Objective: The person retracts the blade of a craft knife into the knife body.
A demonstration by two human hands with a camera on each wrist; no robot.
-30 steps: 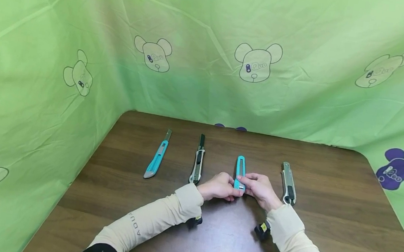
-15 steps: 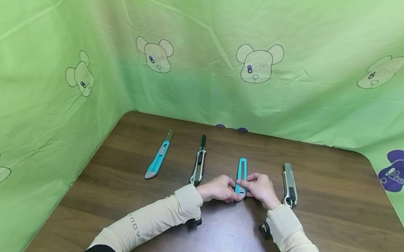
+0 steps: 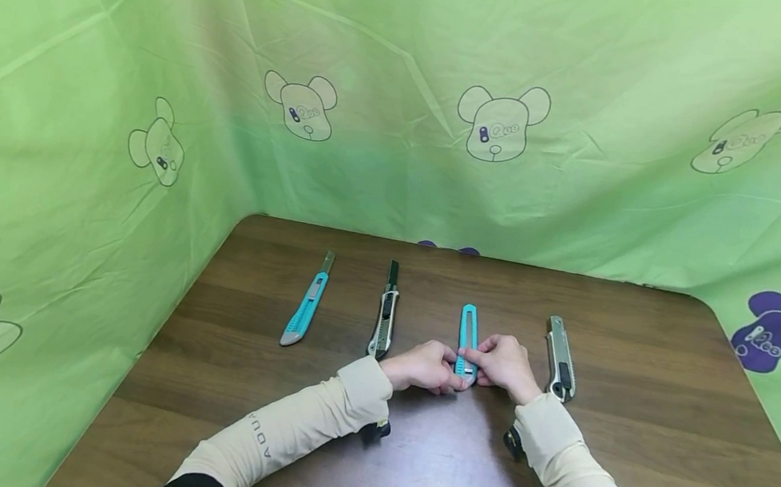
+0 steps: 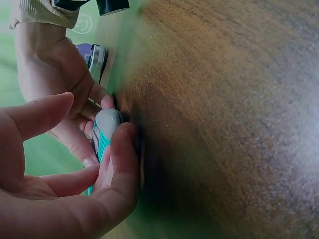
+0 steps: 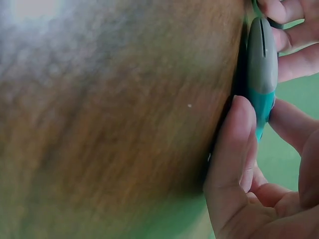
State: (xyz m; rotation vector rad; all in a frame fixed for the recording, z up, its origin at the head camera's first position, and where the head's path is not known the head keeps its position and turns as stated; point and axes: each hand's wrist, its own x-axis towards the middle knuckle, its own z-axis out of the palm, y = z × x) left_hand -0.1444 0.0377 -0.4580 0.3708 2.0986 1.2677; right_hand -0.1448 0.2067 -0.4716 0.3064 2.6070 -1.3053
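Note:
A teal utility knife [image 3: 466, 367] with a grey end is between both hands, its slotted tip pointing away from me; no blade shows past the tip. My left hand [image 3: 423, 366] pinches it near the grey end [image 4: 106, 122], from the left. From the other side, my right hand [image 3: 505, 365] grips the teal body, with a fingertip [image 5: 239, 114] and the thumb on either face in the right wrist view. The knife is close over the wooden table [image 3: 254, 421], and the fingers cover part of its lower body.
Left of the hands lie another teal utility knife [image 3: 305, 308], blade out, and a silver-and-black one [image 3: 385, 315] with a dark blade out. A silver utility knife [image 3: 561, 359] lies beside the right hand. Green cloth [image 3: 383, 178] with bear drawings surrounds the table.
Over the last second the held knife's grey end has come slightly nearer to me, both hands staying on it. Since half a second ago hardly anything differs. The other knives lie where they were.

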